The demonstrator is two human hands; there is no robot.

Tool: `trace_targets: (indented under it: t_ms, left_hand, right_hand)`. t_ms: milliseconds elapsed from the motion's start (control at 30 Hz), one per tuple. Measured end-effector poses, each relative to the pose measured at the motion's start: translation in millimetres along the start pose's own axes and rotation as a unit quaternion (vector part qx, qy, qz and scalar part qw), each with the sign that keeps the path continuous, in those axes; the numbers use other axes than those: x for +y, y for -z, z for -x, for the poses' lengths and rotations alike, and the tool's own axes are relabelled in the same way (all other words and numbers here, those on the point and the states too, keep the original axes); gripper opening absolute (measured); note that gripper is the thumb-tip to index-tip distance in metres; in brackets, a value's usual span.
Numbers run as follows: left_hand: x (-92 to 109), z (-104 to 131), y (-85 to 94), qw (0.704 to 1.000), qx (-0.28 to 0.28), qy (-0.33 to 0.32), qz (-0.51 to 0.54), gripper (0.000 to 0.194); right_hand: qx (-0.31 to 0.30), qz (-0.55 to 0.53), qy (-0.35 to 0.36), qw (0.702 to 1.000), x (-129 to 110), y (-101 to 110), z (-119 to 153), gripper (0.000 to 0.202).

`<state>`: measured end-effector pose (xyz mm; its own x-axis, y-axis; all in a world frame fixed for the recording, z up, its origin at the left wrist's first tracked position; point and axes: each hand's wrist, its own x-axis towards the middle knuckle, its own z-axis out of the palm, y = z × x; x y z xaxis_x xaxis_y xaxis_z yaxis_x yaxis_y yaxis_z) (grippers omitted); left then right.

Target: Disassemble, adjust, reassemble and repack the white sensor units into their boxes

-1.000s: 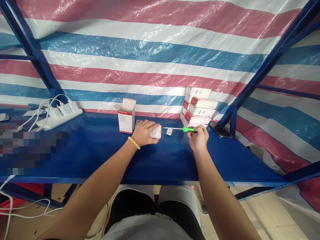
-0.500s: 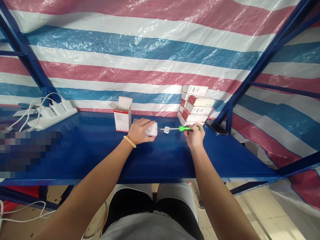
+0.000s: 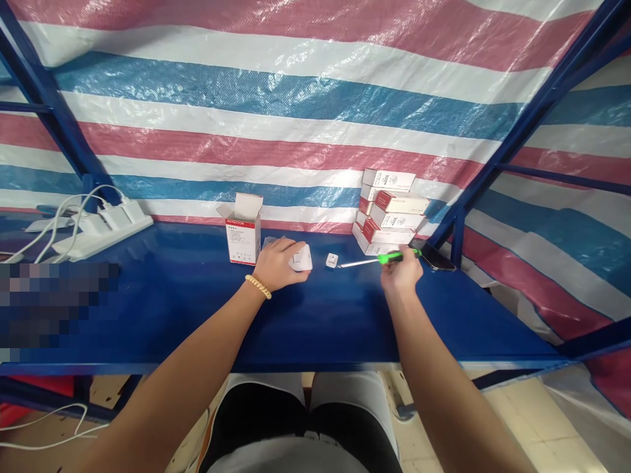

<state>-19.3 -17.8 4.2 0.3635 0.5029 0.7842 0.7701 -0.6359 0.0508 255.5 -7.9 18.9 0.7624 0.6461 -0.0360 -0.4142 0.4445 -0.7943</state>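
Note:
My left hand (image 3: 277, 264) is closed around a white plastic device (image 3: 301, 258) on the blue table, its rounded right end showing past the fingers. A screwdriver (image 3: 389, 257) with a green and black handle is gripped in my right hand (image 3: 401, 270). Its metal shaft points left, and the tip is apart from the device. Between the hands, close to the tip, lies a small white piece (image 3: 332, 261). Behind my left hand stands an open white and red box (image 3: 242, 240) marked "DETECTOR". Some clear plastic shows partly behind that hand.
Several small white and red boxes (image 3: 392, 219) are stacked at the back right, beside a dark phone (image 3: 434, 256). A white power strip (image 3: 106, 230) with plugs and cables sits at the left. Blue frame posts and a striped sheet stand behind the table (image 3: 315, 322).
My right hand has drawn the screwdriver to the right, so its tip has moved away from the white device. My left hand keeps its hold, and the device looks slightly turned.

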Motion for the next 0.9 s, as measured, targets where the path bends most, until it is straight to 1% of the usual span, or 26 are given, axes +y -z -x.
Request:
trace_targets:
  t_ms: [33,67,100,133,200,267,367,433,500,567,600,667,733,767,867,900]
  left_hand:
    - [-0.4,0.0,0.2,1.0,0.0,0.004,-0.002,0.048]
    - [-1.0,-0.1,0.5,1.0,0.0,0.009,-0.003,0.048]
    - [-1.6,-0.4,0.9,1.0,-0.002,0.008,-0.002,0.048]
    - [-2.1,-0.8,1.1,1.0,0.0,0.009,0.0,0.048]
    - [-2.7,-2.0,1.1,1.0,0.001,0.004,0.002,0.049]
    - [-2.1,-3.3,0.2,1.0,-0.01,0.0,0.002,0.049]
    - [-0.5,-4.7,-2.3,0.999,-0.033,-0.006,0.008,0.05]
    - [0.0,-4.8,-4.0,0.999,-0.052,-0.007,0.01,0.051]
    - [-0.6,-4.7,-5.3,0.998,-0.066,0.0,0.006,0.053]
    - [-2.2,-4.7,-5.8,0.998,-0.069,0.009,0.0,0.054]
    - [-3.2,-4.8,-5.8,0.998,-0.068,0.013,-0.003,0.054]
    - [-5.2,-5.2,-5.3,0.998,-0.068,0.019,-0.008,0.054]
    - [-6.9,-5.1,-4.7,0.997,-0.072,0.021,-0.012,0.053]
    - [-7.6,-4.8,-4.5,0.997,-0.075,0.024,-0.014,0.053]
    - [-8.0,-2.4,-4.4,0.996,-0.088,0.024,-0.012,0.057]
    - [-7.7,-1.4,-4.4,0.996,-0.091,0.022,-0.01,0.059]
  right_hand:
    - [0.025,0.002,0.01,1.0,-4.6,-3.4,-10.0,0.012]
    - [0.033,0.003,0.017,0.999,-10.5,-8.0,-20.5,0.012]
    - [0.027,0.005,0.021,0.999,-17.2,-13.5,-31.0,0.012]
    - [0.005,0.013,0.018,1.0,-24.3,-20.1,-40.9,0.012]
    - [-0.068,0.029,-0.007,0.997,-36.6,-35.2,-58.3,0.014]
    - [-0.13,0.051,-0.036,0.99,-42.3,-51.0,-72.4,0.015]
    - [-0.185,0.08,-0.055,0.978,-35.3,-70.7,-91.6,0.012]
    - [-0.213,0.094,-0.066,0.97,-25.7,-78.1,-104.3,0.011]
    - [-0.238,0.1,-0.094,0.961,-19.0,-79.6,-114.8,0.01]
    - [-0.252,0.091,-0.126,0.955,-18.1,-75.3,-119.4,0.012]
    - [-0.255,0.078,-0.131,0.955,-19.6,-71.4,-118.2,0.014]
    - [-0.252,0.044,-0.113,0.96,-24.5,-62.1,-108.0,0.019]
    - [-0.238,0.019,-0.08,0.968,-28.3,-52.7,-88.1,0.025]
    - [-0.233,0.025,-0.079,0.969,-28.8,-48.5,-75.5,0.027]
    - [-0.219,0.078,-0.146,0.962,-23.9,-38.7,-35.5,0.033]
    - [-0.215,0.073,-0.162,0.96,-20.3,-36.0,-23.5,0.033]
